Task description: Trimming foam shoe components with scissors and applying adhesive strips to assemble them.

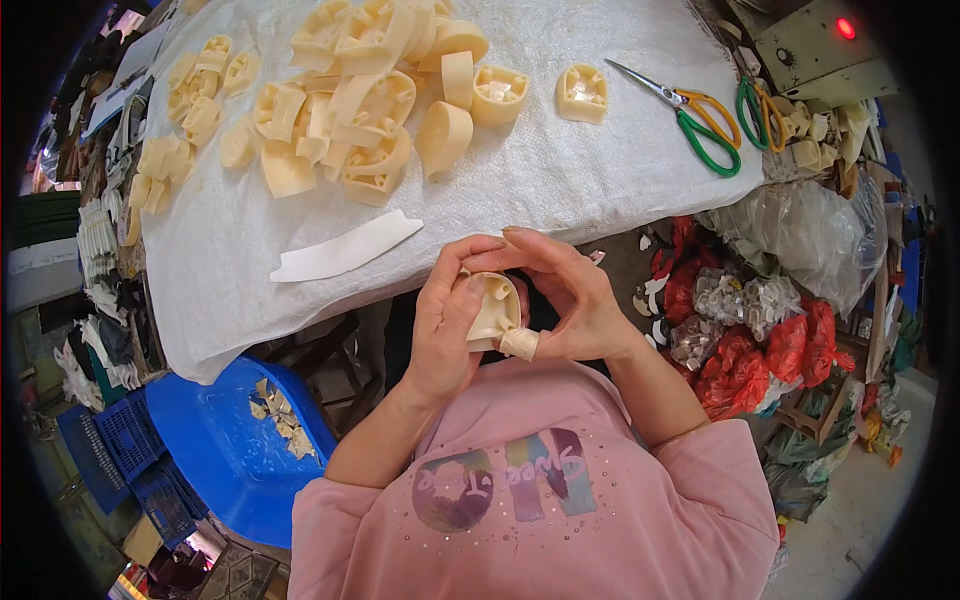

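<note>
Just off the table's near edge, both hands hold a cream plastic shoe heel, its hollow D-shaped face turned up. My left hand grips its left side, with the thumb pressed on the rim. Curled round the far and right sides is my right hand, its fingertips meeting the left ones. A short cream flap juts from the heel's near right corner by my right thumb; whether it is the end of a wrapped strip I cannot tell. A curved white strip lies on the table close by.
Many cream heels are heaped on the white-covered table, with a single heel apart. Scissors with green and orange handles lie at right. A blue tub holding scraps stands lower left; red bags are at right.
</note>
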